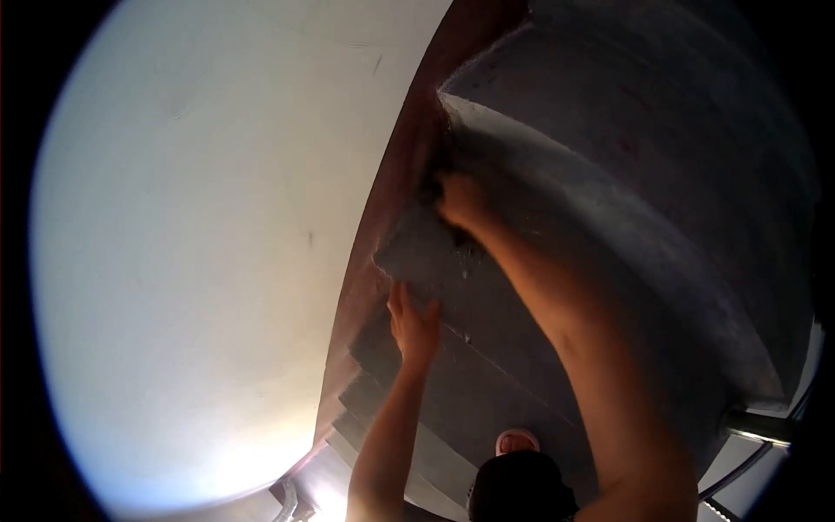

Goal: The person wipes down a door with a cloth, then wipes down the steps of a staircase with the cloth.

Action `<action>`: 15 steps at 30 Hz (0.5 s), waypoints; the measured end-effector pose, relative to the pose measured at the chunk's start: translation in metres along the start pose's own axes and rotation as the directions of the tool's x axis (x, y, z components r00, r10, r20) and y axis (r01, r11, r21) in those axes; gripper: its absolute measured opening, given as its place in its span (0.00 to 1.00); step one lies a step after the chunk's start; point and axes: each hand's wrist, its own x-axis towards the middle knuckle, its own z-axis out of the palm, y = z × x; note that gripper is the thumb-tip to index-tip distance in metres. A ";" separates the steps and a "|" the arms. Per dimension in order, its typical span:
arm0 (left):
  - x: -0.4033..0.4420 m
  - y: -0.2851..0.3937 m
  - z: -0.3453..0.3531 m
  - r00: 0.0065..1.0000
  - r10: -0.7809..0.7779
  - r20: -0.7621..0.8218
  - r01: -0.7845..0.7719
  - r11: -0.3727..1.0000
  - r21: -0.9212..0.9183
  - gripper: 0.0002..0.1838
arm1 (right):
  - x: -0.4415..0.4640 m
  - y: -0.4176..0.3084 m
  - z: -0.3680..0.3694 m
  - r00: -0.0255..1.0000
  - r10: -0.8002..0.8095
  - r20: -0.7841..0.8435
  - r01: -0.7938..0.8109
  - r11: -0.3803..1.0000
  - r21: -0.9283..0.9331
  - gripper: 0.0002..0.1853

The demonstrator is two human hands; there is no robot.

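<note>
My right hand (463, 200) is curled closed, low in the inner corner of a grey stair step (513, 230), close to the reddish-brown skirting band along the wall. Something dark shows around its fingers, too shadowed and blurred to name. Small pale bits of debris (465, 271) lie on the tread below that hand. My left hand (415, 329) rests at the front edge of the same step, beside the band, with its fingers stretched out and thumb apart. Nothing shows in it.
A pale wall (217, 217) rises on the left, edged by the reddish-brown skirting (387, 187). Above is a higher step with a lighter riser (600, 196); lower steps descend below. A sandalled foot (517, 442) stands below. A dark rail-like bar (758, 426) is at right.
</note>
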 end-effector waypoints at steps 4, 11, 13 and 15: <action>0.000 0.009 -0.009 0.999 -0.032 0.044 0.028 0.996 0.084 0.35 | -0.024 -0.010 -0.012 0.983 -0.090 0.158 0.085 0.996 0.037 0.23; -0.004 -0.007 0.002 0.999 0.035 -0.022 -0.035 0.999 -0.010 0.34 | -0.052 0.042 -0.071 0.969 -0.231 0.091 0.247 0.852 -0.462 0.23; -0.007 -0.008 0.003 0.999 0.031 -0.011 -0.031 1.000 0.000 0.34 | -0.062 0.060 -0.043 0.982 -0.185 0.026 0.181 0.909 -0.376 0.23; -0.006 -0.006 0.002 1.000 0.022 -0.018 -0.022 1.000 0.012 0.34 | -0.060 0.049 -0.037 0.988 -0.148 -0.035 0.133 0.951 -0.280 0.22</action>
